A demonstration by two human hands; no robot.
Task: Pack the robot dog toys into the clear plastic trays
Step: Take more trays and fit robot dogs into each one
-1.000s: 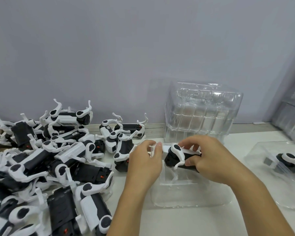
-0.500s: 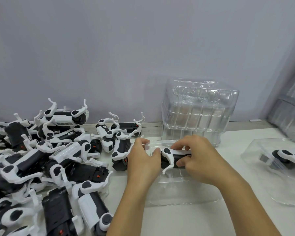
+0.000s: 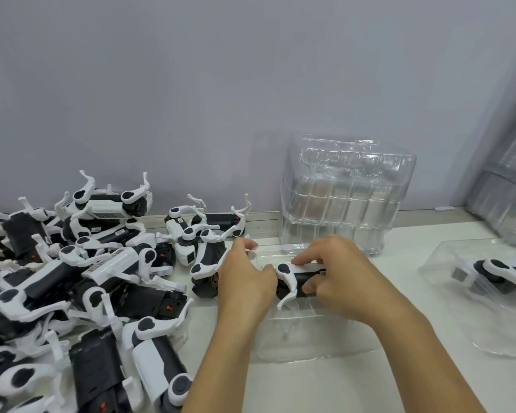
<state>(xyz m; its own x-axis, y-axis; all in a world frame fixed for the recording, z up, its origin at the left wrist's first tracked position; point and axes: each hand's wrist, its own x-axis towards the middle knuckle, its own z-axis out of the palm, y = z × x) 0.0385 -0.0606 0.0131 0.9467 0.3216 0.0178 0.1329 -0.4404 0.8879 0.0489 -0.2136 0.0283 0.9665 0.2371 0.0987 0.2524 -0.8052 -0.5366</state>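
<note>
A black-and-white robot dog toy (image 3: 292, 278) lies on its side in the far part of a clear plastic tray (image 3: 310, 338) in front of me. My left hand (image 3: 245, 281) grips the toy's left end, and my right hand (image 3: 337, 275) presses on its body from the right, fingers curled over it. Much of the toy is hidden by my hands. A heap of several more robot dog toys (image 3: 81, 281) covers the table's left side.
A tall stack of empty clear trays (image 3: 346, 195) stands against the wall behind my hands. At the right, another clear tray (image 3: 459, 317) holds a robot dog toy (image 3: 501, 275). More clear packaging (image 3: 510, 186) leans at the far right.
Both hands have lowered the toy from above the tray down into its far part. The left hand has closed in on the toy's left end.
</note>
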